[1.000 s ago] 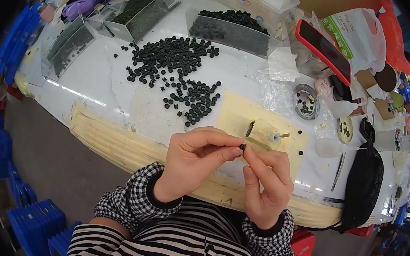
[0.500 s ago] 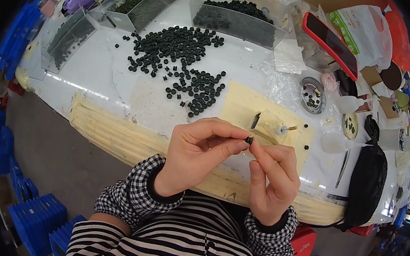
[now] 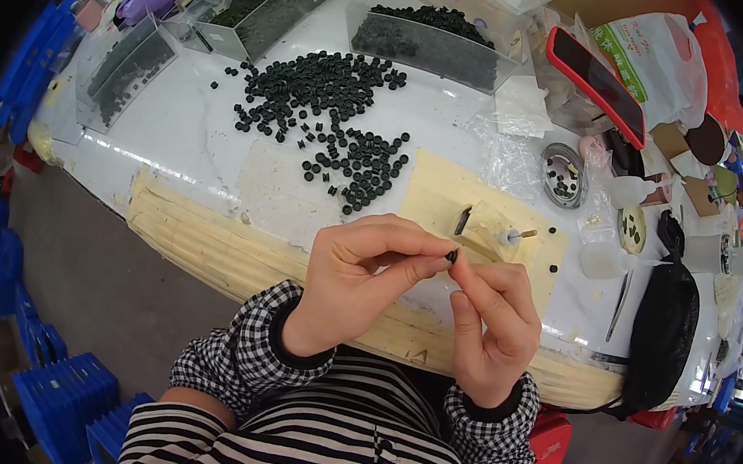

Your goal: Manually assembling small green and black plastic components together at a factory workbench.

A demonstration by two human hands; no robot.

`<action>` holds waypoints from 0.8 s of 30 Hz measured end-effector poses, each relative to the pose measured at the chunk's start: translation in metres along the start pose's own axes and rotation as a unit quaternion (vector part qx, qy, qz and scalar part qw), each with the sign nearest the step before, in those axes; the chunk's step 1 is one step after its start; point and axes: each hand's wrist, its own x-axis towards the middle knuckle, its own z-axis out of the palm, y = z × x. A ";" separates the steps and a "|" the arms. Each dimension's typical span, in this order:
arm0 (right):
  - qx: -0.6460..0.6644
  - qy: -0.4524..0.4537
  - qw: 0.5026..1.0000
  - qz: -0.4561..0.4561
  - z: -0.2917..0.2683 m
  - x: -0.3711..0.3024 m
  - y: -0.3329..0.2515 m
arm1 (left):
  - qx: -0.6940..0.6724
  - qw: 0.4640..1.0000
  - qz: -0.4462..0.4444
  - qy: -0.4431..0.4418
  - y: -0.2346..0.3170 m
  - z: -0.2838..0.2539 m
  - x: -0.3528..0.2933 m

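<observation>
Fingers of the left hand (image 3: 358, 279) and right hand (image 3: 491, 326) are pinched on one small black ring (image 3: 452, 256); most rings (image 3: 329, 109) are left loose on the counter (image 3: 194, 141), apparently unprocessed.

Your two bare hands, checked cuffs and a striped top

Your left hand (image 3: 358, 288) and right hand (image 3: 491, 326) are bare, with no gloves, rings or watch showing, and your fingers (image 3: 406, 244) end in short, plain nails. Each wrist comes out of a dark ribbed knit band, and over that band sits a gathered cuff in a small black-and-white check, puffed and slightly crumpled. Below the cuffs your sleeves and chest are covered by a top in horizontal black-and-white stripes, the bands narrow and even. A few small dark buttons run down the middle of the chest
</observation>
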 end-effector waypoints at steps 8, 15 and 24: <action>0.027 0.005 1.000 0.009 0.000 -0.001 0.001 | -0.015 1.000 0.004 0.009 0.000 0.002 0.000; 0.021 0.002 1.000 0.009 0.000 -0.001 0.001 | -0.035 0.999 -0.009 0.004 0.000 0.001 0.001; 0.010 0.007 1.000 -0.006 0.001 -0.002 0.001 | -0.030 0.999 -0.011 -0.001 -0.001 0.000 -0.001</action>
